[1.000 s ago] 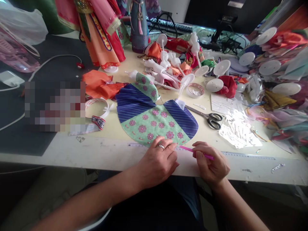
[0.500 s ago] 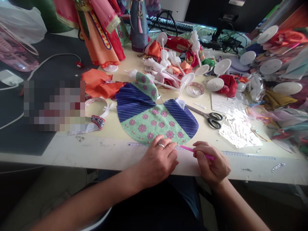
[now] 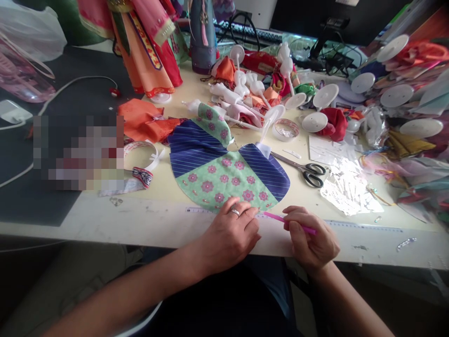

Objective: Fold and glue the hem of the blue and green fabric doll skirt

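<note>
Left hand, loosely curled, rests at the lower edge of one patterned cloth on the table; whether it pinches is unclear. Right hand grips one pink pen-like tool. Probably light, soft and easily creased, the cloth is best held by its rim. Scissors: one pair.

I could slide left of my left hand along the table, but scissors lie ahead of my right hand.
</note>
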{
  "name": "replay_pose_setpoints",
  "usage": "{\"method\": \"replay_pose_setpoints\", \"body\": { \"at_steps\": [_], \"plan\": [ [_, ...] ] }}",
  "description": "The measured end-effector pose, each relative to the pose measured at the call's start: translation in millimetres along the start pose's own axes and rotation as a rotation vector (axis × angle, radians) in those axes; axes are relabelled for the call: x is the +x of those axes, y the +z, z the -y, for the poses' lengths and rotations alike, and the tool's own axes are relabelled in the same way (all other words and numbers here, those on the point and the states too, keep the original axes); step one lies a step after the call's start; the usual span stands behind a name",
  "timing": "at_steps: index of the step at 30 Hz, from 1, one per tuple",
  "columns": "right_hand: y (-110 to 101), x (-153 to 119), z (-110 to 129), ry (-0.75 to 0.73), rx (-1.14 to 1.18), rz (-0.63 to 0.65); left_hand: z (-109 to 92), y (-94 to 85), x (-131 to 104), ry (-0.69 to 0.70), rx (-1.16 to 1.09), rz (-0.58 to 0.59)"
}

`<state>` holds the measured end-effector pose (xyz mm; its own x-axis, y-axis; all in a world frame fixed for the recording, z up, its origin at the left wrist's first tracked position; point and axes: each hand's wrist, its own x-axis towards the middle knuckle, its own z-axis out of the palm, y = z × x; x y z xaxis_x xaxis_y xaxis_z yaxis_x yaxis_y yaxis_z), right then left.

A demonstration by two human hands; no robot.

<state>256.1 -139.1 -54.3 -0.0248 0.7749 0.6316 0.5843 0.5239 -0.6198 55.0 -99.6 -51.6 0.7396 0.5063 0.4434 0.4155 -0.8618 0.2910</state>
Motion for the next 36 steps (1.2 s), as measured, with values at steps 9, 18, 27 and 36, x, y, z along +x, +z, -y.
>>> {"method": "replay_pose_setpoints", "body": {
  "at_steps": [9, 18, 27, 36],
  "plan": [
    [0.2, 0.0, -0.4, -0.018, 0.018, -0.017, 1.4, -0.2, -0.8, 0.018, 0.014, 0.007],
    [1.0, 2.4, 1.3, -0.024, -0.005, -0.015, 0.9, -2.0, -0.6, 0.001, 0.001, 0.003],
    [1.7, 6.4, 4.3, -0.018, -0.05, 0.041, 0.5, 0.1, -0.2, 0.015, 0.023, 0.037],
    [0.4, 6.7, 4.0, -0.037, -0.057, 0.056, 0.6, -0.4, -0.7, 0.004, 0.013, 0.022]
  ]
}}
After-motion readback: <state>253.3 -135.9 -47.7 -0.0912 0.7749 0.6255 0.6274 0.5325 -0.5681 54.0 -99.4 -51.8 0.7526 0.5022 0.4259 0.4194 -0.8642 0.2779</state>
